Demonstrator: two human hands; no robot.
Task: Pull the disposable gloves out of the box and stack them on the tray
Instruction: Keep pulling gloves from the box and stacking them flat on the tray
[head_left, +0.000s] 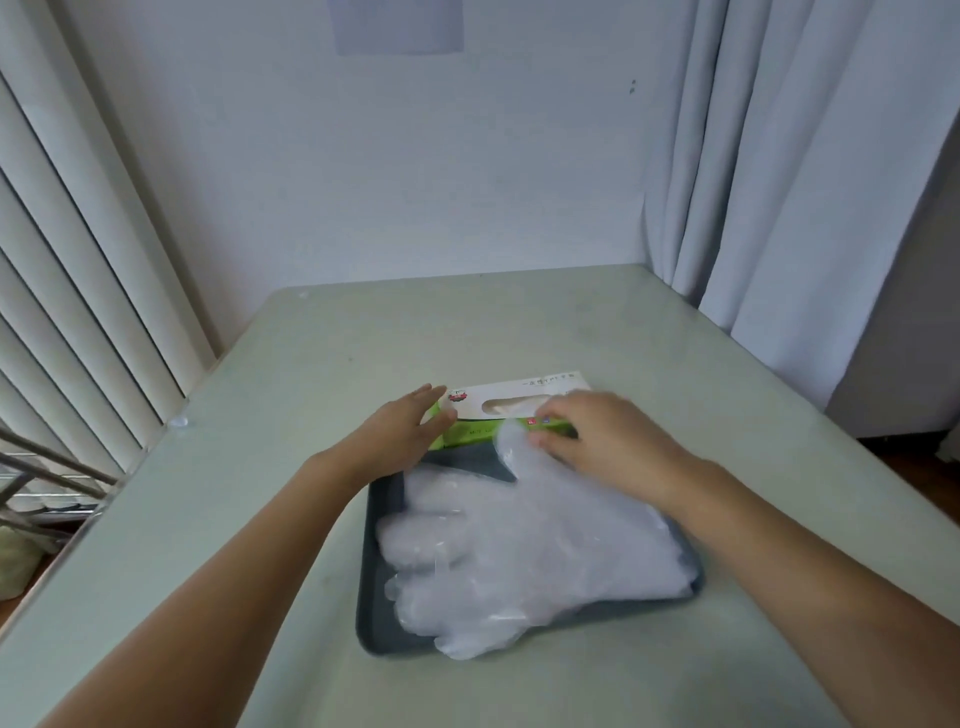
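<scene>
A green and white glove box (511, 402) lies flat on the table just behind a dark grey tray (375, 623). A loose pile of clear plastic gloves (519, 551) covers most of the tray, fingers pointing left and spilling over the front rim. My left hand (402, 434) rests with straight fingers against the box's left end. My right hand (597, 436) is over the tray's back edge, in front of the box slot, and pinches the edge of a clear glove between thumb and fingers.
The pale green table (291, 395) stands against a white wall. Vertical blinds (78, 291) and a metal rack (47, 478) are at the left. Grey curtains (769, 171) hang at the right, past the table's edge.
</scene>
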